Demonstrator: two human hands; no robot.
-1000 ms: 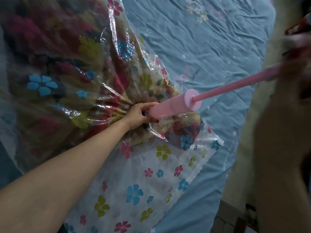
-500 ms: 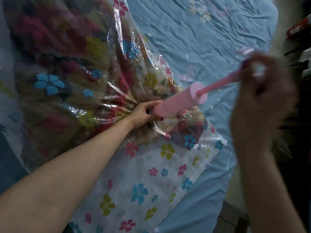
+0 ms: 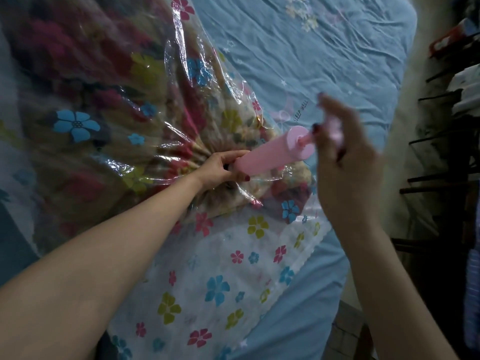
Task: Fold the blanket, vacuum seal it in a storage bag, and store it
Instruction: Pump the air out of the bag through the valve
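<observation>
Crinkled clear bag (image 3: 161, 141); left hand (image 3: 220, 168) grips smooth pink pump (image 3: 272, 154).

bag: clear flower-print plastic storage bag (image 3: 207, 255) on light-blue bedsheet (image 3: 324, 61)
L hand (image 3: 220, 168): grips pink cylindrical hand pump (image 3: 275, 152) base at bag
R hand (image 3: 342, 157): holds pump's handle (image 3: 335, 127)

looks like a bedroom in someone's home. Most of the view is a bed with a wrinkled light blue sheet (image 3: 324, 61) printed with little stars and the words "SLEEP WELL". Just right of the bed there's a pale wall, then a dark rack (image 3: 441, 141) holding cluttered stuff.
</observation>
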